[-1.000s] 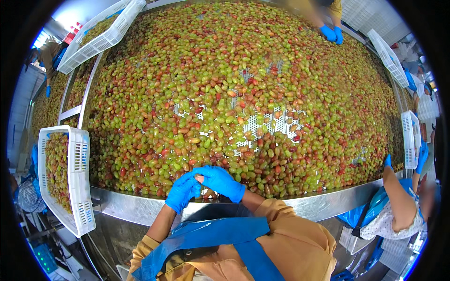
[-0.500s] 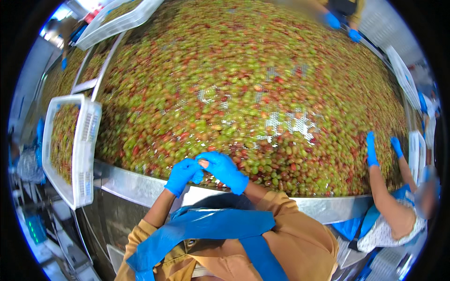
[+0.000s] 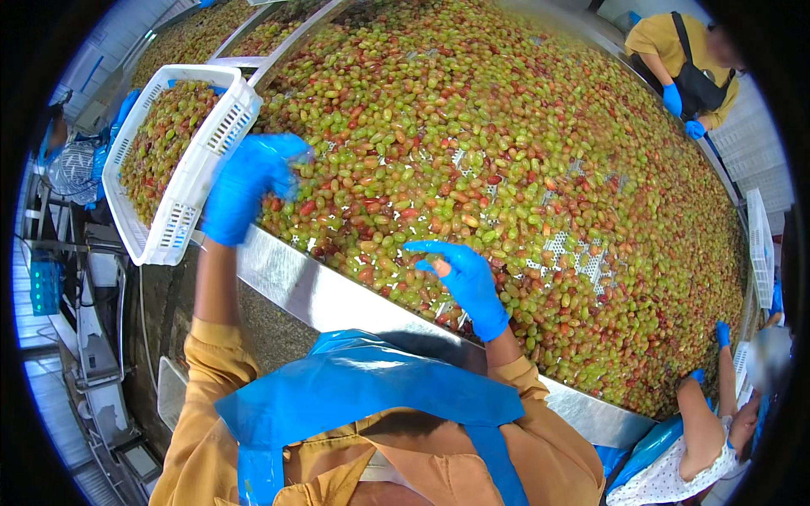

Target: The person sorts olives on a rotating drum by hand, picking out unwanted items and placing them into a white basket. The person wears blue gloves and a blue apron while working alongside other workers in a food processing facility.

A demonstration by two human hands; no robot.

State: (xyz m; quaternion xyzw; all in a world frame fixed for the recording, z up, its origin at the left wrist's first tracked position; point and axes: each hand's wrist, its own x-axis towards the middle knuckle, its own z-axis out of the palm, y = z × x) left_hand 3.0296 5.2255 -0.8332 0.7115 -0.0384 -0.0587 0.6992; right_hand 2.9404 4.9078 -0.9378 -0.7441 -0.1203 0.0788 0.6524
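A broad layer of small oval green and red fruits, which look like grapes, lies on a perforated metal surface. My left hand, in a blue glove, is raised beside the right wall of a white plastic crate. Motion smears its fingers, so any grip is hidden. Lower and to the right, my right hand hovers over the grapes near the front edge. Its index finger is stretched out, with the thumb apart. Bare skin shows at one fingertip of that glove, and nothing is visible in the hand.
Along the front runs a metal rim. The crate holds more grapes and stands at the rim's left end, by a metal rail. Co-workers stand at the far right, the lower right and the left. Another white crate is at right.
My hands were together at the front rim and are now apart. The left has moved up and left to the crate; the right has moved right. My view has turned left.
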